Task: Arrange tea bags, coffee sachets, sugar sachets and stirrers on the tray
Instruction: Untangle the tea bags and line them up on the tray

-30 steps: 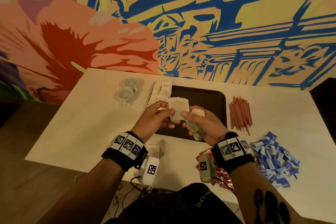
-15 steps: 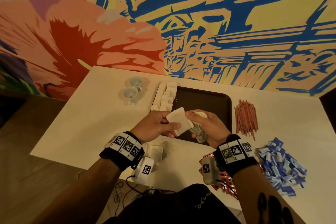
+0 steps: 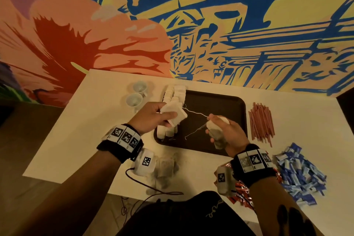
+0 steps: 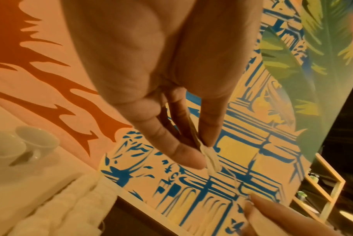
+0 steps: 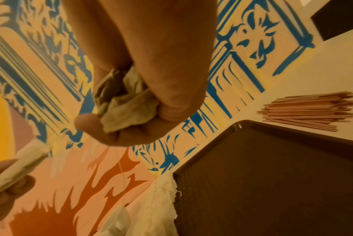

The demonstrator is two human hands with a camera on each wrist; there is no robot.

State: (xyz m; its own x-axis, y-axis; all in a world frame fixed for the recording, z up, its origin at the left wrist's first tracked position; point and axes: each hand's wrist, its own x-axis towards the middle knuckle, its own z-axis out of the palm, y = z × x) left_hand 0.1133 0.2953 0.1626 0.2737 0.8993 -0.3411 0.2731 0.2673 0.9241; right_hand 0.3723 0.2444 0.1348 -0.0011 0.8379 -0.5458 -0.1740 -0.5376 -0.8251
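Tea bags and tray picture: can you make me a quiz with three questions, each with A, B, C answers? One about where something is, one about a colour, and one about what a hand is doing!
1. Where do the stirrers lie?
A. on the table, right of the tray
B. in a cup
C. on the tray

2. What colour are the sachets heaped at the right of the table?
A. green
B. blue and white
C. black

3. What is the left hand doing?
A. lying flat on the table
B. holding a cup
C. pinching a tea bag above the tray

Answers:
1 A: the red sticks lie on the white table beside the tray's right rim.
2 B: the heap is blue and white.
3 C: finger and thumb grip the white bag, its string running to the right hand.
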